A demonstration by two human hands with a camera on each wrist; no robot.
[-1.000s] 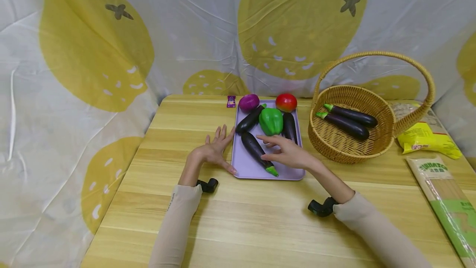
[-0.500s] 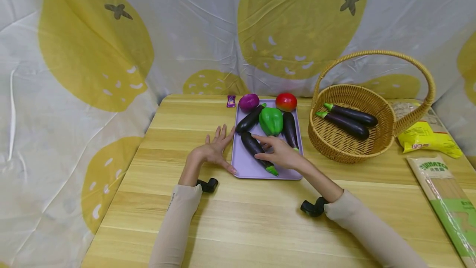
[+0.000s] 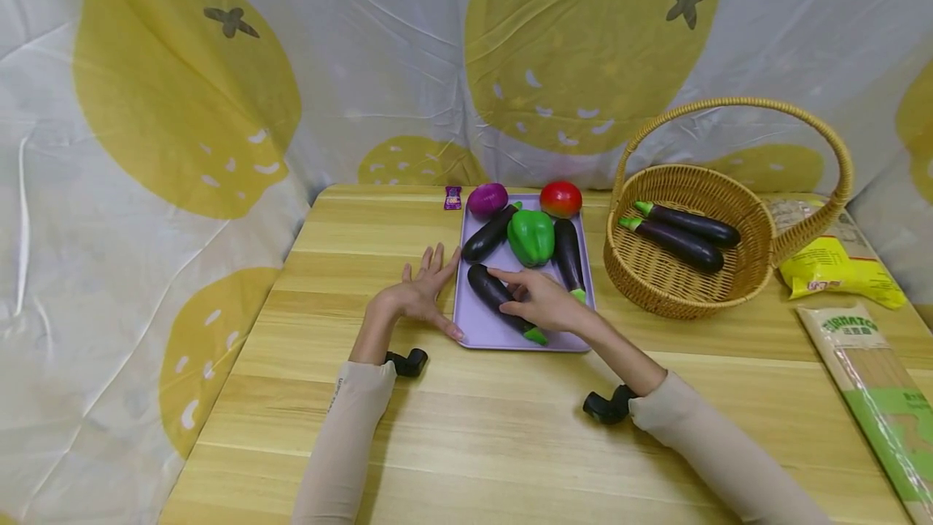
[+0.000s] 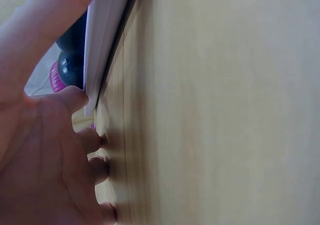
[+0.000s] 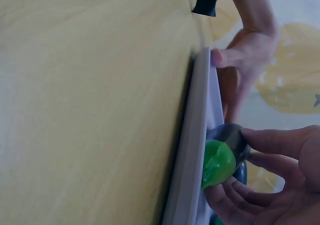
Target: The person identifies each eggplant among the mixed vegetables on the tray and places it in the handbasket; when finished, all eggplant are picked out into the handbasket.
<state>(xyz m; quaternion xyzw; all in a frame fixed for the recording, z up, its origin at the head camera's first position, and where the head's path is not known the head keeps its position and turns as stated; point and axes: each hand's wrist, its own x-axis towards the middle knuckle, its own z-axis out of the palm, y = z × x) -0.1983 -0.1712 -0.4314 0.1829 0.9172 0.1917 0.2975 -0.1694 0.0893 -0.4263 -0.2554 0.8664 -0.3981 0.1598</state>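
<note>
On the purple tray (image 3: 477, 330), my right hand (image 3: 543, 298) grips the front eggplant (image 3: 490, 286), thumb on one side and fingers on the other; the right wrist view shows its green stem end (image 5: 219, 162) beside the fingers. My left hand (image 3: 419, 294) has its fingers spread, thumb and index touching the tray's left edge, other fingertips on the table. Behind the gripped eggplant lie a second eggplant (image 3: 487, 237), a green pepper (image 3: 531, 238) and a third eggplant (image 3: 567, 249). A purple onion (image 3: 487, 200) and a red tomato-like item (image 3: 560, 199) are at the tray's back corners.
A wicker basket (image 3: 619, 278) with a tall handle stands right of the tray, holding two eggplants (image 3: 678, 245). Farther right are a yellow bag (image 3: 838, 270) and a long noodle packet (image 3: 875, 379). A small purple wrapper (image 3: 453, 198) lies behind my left hand.
My right hand has moved left and closed on the front eggplant, which has shifted slightly. The right eggplant's green end has come into view. My left hand has stayed in place.
</note>
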